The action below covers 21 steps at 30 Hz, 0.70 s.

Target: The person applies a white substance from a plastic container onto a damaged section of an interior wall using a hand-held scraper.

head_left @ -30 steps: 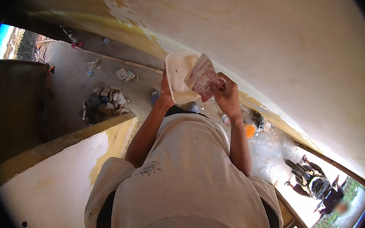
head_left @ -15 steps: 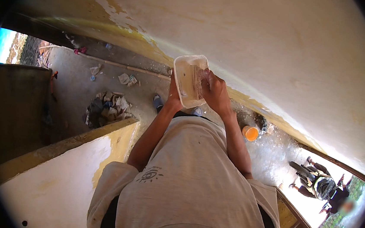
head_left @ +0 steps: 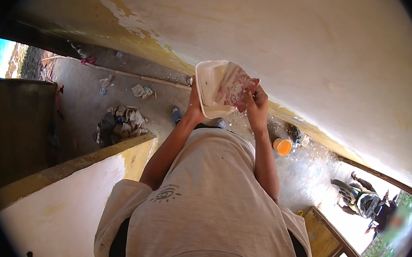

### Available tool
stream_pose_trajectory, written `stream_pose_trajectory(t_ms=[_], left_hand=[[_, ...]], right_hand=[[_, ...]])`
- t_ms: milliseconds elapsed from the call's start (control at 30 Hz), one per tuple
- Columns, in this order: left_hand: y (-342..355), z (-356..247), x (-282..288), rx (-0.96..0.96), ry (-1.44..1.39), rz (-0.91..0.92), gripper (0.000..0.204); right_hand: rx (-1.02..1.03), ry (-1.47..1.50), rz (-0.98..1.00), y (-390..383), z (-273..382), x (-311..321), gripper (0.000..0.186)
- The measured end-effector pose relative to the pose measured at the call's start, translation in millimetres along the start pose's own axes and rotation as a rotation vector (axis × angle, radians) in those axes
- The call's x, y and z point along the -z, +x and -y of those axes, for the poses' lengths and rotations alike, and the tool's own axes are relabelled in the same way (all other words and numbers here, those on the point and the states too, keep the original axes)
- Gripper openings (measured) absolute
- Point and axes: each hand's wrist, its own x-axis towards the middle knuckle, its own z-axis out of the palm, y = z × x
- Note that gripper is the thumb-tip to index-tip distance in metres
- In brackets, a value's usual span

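Note:
My left hand (head_left: 196, 107) is closed around the left side of a cream plastic tub (head_left: 210, 82), held up in front of my chest. Pale, wet-looking paste smears the tub's inside. In my right hand (head_left: 257, 109) is a flat reddish putty scraper (head_left: 239, 90), its face smeared with the same pale paste. Fingers and thumb pinch the scraper's right edge. Its left part lies over the tub's right side; whether it touches the rim I cannot tell.
A patchy wall (head_left: 292, 43) rises just ahead. An orange bucket (head_left: 282, 146) stands at my right, a rubbish heap (head_left: 120, 125) at left behind a low wall (head_left: 137, 154). A long pole (head_left: 137, 77) lies on the floor. Outside at right is a person with a motorcycle (head_left: 368, 205).
My right hand has moved right and turned, bringing the scraper from inside the tub to over its right side, its smeared face now showing. My left hand still holds the tub.

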Motion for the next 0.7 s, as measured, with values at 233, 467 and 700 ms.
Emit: stream_pose_trajectory(t_ms=[233,467,700], left_hand=[[-5,-3,35,-0.15,0.108,-0.041,0.065],[-60,-12,95,-0.321,0.102,-0.154,0.063],[-90,-21,106,-0.313,0.03,-0.202,0.057]], right_hand=[[-0.196,0.982,0.099,-9,-34,3,0.033],[-0.283,0.997,-0.048,37,-136,5,0.028],[-0.115,1.199,-0.237,130,-182,10,0.018]])
